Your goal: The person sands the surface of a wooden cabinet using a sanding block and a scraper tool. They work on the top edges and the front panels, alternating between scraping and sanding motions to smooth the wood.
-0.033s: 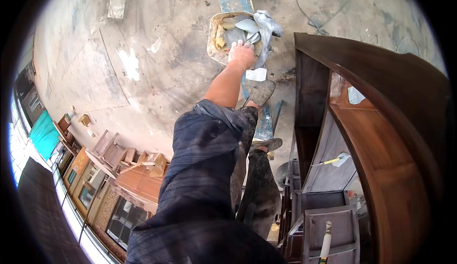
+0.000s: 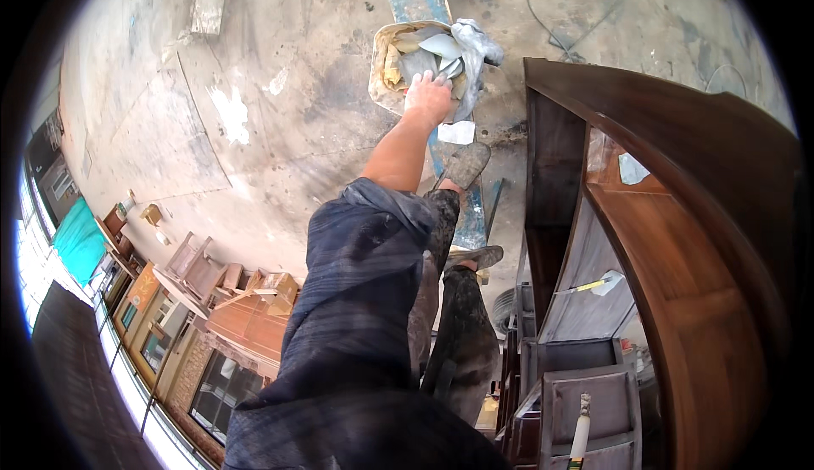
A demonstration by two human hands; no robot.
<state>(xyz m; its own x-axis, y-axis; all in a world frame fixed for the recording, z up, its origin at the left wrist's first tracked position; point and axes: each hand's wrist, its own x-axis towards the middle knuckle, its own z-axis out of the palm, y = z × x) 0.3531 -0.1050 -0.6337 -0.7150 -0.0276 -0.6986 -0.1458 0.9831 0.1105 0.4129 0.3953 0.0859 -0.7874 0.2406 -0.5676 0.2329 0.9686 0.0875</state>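
Note:
My left hand (image 2: pixel 428 101) reaches into a worn tub (image 2: pixel 379 59) standing on a blue-stained plank bench. Its fingers are slightly apart, and the tips touch the thin grey sheets (image 2: pixel 418 61) inside, partly hidden among them. These curled sheets look like used sandpaper. A yellowish piece (image 2: pixel 392 67) lies by the tub's left side. Over the right rim hangs a crumpled grey cloth (image 2: pixel 479 50). A dark, loose sleeve covers the upper part of my left arm. My right hand is not in view.
Dark brown wooden furniture (image 2: pixel 678 241) fills the right side. A white-handled tool (image 2: pixel 581 436) lies on a panelled part at the lower right. My feet stand at the blue plank bench (image 2: pixel 471 228). A cable (image 2: pixel 532 4) crosses the floor; wooden furniture (image 2: pixel 254 322) stands at left.

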